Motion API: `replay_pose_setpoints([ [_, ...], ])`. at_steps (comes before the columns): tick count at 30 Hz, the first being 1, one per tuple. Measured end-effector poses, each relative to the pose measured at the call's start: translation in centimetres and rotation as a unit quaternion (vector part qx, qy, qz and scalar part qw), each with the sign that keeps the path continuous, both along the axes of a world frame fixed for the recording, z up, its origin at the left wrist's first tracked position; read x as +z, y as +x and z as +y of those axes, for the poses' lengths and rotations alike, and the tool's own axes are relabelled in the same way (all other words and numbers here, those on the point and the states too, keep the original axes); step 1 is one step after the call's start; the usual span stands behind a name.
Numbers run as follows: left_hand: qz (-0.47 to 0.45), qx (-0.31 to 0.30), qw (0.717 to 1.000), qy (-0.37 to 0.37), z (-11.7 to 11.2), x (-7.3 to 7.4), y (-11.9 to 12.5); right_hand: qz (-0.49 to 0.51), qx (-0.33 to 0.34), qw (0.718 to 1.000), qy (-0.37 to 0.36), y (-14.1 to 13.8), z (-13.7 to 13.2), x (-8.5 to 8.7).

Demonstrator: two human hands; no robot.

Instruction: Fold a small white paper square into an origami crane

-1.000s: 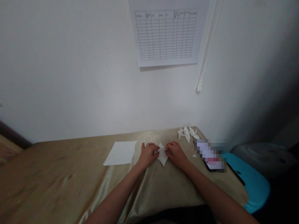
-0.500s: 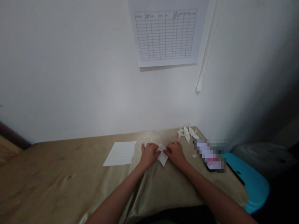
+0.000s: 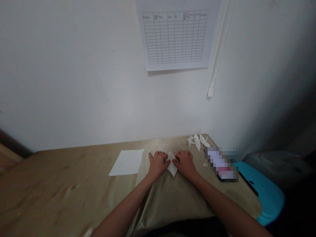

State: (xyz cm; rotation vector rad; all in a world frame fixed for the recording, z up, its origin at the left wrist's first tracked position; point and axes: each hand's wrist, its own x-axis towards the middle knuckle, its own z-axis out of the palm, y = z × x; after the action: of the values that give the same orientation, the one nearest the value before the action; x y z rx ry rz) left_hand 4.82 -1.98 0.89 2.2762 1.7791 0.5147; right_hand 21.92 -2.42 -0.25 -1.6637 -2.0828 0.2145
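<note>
A small white paper, folded into a diamond shape, lies on the cloth-covered table between my hands. My left hand grips its left side, thumb on top and fingers curled at the edge. From the other side my right hand closes on the right edge, its thumb almost meeting the left thumb at the middle. The fingertips under the paper's edges are hidden. To the left of my left hand rests a flat lined sheet of paper.
Several folded white paper figures stand at the table's back right corner. Nearby are a paper scrap and a phone with a blurred screen. A blue stool or chair adjoins the right edge. A printed table sheet hangs on the wall.
Both thumbs have shifted slightly along the folded paper, coming closer together at its middle. The paper has moved a touch to the right; everything else stays put.
</note>
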Motion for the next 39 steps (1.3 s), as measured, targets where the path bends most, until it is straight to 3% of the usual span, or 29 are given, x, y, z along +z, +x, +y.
replay_pose_setpoints([
  [14, -0.018, 0.029, 0.998, -0.047, 0.02, 0.25, -0.25, -0.015, -0.003, 1.000, -0.020, -0.03, -0.10, -0.28],
  [31, -0.051, 0.020, 0.998, -0.028, -0.41, 0.07, -0.47, 0.011, 0.005, 1.000, -0.019, 0.39, 0.11, -0.40],
  [39, -0.019, 0.016, 1.000, -0.016, -0.50, -0.11, -0.15, 0.011, 0.005, 1.000, -0.008, 0.28, 0.13, -0.59],
])
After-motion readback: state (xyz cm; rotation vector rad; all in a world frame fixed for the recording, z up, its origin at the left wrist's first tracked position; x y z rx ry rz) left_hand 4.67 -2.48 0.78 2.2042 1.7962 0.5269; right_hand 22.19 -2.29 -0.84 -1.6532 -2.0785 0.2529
